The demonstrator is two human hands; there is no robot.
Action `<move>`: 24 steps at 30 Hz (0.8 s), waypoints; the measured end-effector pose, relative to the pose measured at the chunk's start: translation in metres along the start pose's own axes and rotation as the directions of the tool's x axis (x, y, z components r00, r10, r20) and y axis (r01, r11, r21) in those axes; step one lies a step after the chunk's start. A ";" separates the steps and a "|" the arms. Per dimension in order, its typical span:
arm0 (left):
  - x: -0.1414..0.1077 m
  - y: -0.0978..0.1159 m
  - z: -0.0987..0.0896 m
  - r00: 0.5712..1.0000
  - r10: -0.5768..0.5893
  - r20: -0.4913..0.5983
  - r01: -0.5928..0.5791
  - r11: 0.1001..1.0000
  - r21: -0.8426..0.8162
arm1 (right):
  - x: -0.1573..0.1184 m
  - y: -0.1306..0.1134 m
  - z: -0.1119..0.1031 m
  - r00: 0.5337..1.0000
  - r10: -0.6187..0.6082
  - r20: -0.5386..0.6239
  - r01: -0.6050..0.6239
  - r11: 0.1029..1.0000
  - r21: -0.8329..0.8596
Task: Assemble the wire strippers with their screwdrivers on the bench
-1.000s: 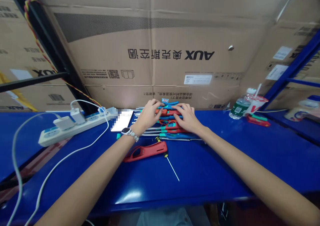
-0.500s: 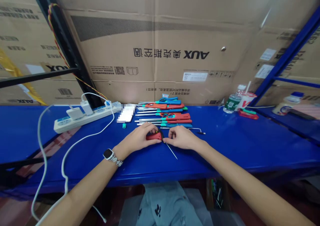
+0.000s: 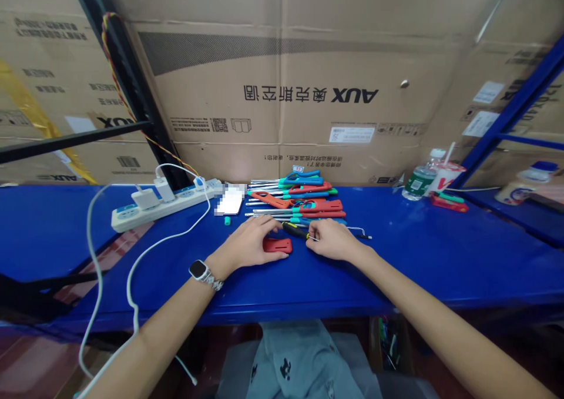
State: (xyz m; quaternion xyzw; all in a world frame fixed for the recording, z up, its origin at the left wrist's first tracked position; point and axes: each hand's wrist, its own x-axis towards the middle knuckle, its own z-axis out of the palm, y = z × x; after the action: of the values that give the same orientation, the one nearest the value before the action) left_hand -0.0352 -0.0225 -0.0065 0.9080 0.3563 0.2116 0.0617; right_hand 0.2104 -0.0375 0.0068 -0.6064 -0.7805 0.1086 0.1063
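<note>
My left hand (image 3: 253, 240) curves around a red plastic handle casing (image 3: 277, 245) with a slot in it, lying on the blue table. Thumb and fingers sit on either side of the casing, with the thumb along its near edge. In my right hand (image 3: 332, 239) is a screwdriver (image 3: 294, 230) with a black and yellow handle. I pinch it near the shaft, and its handle points left toward my left fingers. Just beyond both hands lie several long-necked lighters (image 3: 319, 208) with red, blue and green handles. An orange curved handle (image 3: 269, 200) rests among them.
A white power strip (image 3: 150, 212) with chargers and trailing cables stands at the left. Beside the lighters are a white phone-like slab (image 3: 230, 202) and a small green cap (image 3: 227, 221). A bottle (image 3: 416, 183) and cup (image 3: 445, 177) stand back right, before cardboard boxes (image 3: 282, 111).
The screwdriver has turned: its shaft pointed toward me and now lies at my right fingers. My right hand has drawn away from the red casing. The view has shifted slightly.
</note>
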 end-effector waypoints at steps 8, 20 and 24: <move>0.000 -0.007 0.002 0.993 0.098 0.071 -0.103 0.993 0.060 | -0.003 0.014 0.000 0.989 -0.143 -0.040 0.143 0.990 -0.020; 0.008 0.005 0.004 0.997 0.064 0.032 -0.066 0.994 0.086 | 0.032 0.033 -0.018 0.962 -0.227 -0.155 0.219 0.974 -0.065; -0.007 -0.001 -0.007 0.997 0.063 0.054 -0.067 0.995 0.072 | 0.011 0.036 0.000 0.930 -0.330 -0.163 0.311 0.941 -0.130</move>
State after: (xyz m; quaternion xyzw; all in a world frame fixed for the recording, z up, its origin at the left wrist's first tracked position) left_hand -0.0440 -0.0267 -0.0029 0.9259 0.3325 0.1767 0.0307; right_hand 0.2412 -0.0179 -0.0033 -0.4828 -0.8605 -0.0063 0.1625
